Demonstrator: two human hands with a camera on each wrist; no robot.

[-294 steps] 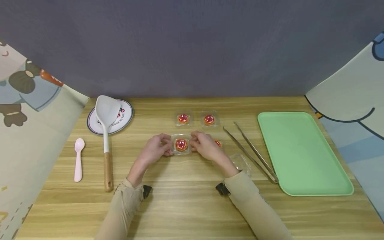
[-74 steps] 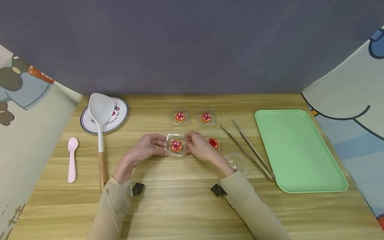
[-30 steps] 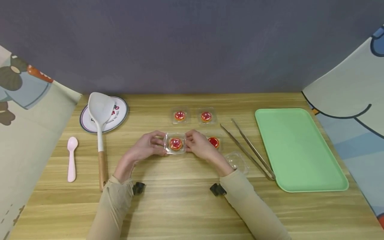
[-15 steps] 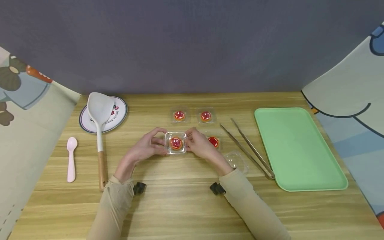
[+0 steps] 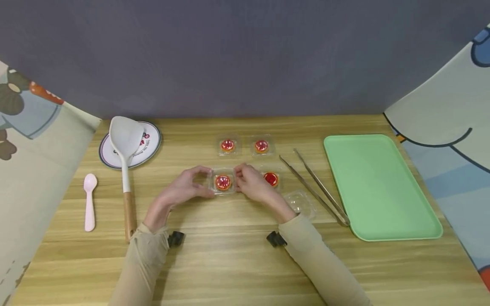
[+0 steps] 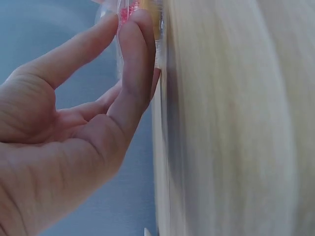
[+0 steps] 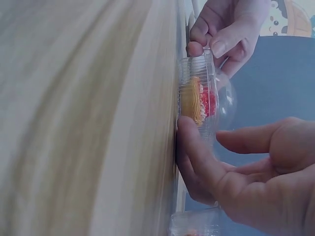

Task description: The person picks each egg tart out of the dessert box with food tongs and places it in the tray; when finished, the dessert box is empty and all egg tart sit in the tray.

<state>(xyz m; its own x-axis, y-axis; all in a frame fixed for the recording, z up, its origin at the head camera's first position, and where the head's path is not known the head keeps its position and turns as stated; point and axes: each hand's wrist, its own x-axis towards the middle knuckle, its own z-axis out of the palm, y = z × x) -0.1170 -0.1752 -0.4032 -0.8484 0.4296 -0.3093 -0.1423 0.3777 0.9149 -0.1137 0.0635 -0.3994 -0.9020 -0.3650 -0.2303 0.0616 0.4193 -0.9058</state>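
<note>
A clear plastic box (image 5: 223, 182) holding a small red-topped tart (image 5: 223, 182) sits on the wooden table between both hands. In the right wrist view its domed lid (image 7: 226, 101) covers the tart. My left hand (image 5: 186, 185) holds the box's left side, index finger at the far corner and thumb at the near one. On the opposite side, my right hand (image 5: 254, 185) holds the edge with thumb and bent fingers. Just right of that hand is another tart (image 5: 271, 179) in a box, which looks uncovered. A loose clear lid (image 5: 300, 204) lies near the right wrist.
Two more boxed tarts (image 5: 227, 145) stand farther back. Metal tongs (image 5: 315, 187) lie to the right, beside a green tray (image 5: 383, 187). At left are a pink spoon (image 5: 89, 202) and a white turner (image 5: 125, 138) resting across a patterned plate (image 5: 151, 146).
The box was tilted, then levelled between the hands; it now sits lower, on the table. The fingers of the left hand have spread along its side. The right hand stays at its edge.
</note>
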